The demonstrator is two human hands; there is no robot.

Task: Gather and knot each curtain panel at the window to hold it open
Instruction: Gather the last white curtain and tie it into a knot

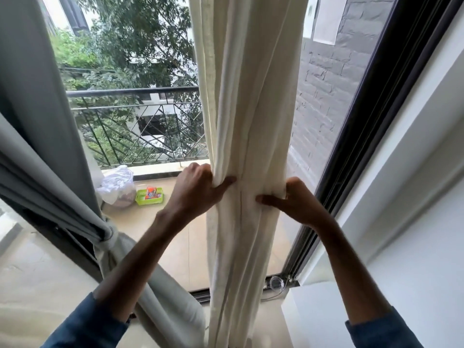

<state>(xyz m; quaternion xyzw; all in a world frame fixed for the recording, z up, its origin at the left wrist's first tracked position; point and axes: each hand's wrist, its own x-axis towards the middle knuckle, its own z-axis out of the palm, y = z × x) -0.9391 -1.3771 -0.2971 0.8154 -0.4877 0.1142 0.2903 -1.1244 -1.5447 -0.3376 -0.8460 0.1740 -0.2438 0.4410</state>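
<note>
Green basket (pixel 149 196) beside white plastic bag (pixel 118 184), black balcony railing (pixel 133 91), leafy trees (pixel 140 33) beyond, grey brick wall (pixel 326 84)

**A:** Single view here, a wide-angle camera worn on the person's head, facing forward through the window and tipped down.

**B:** And it's tight! The cream curtain panel (pixel 246 121) runs top edge to bottom, dead centre, with the left hand (pixel 198 189) and right hand (pixel 293 199) on it mid-frame.

**A:** Look at the lens bend: the dark window frame (pixel 371 121) leans hard on the right.

**B:** Farther out, the balcony railing (pixel 130 92) sits well beyond, left of centre.
</note>
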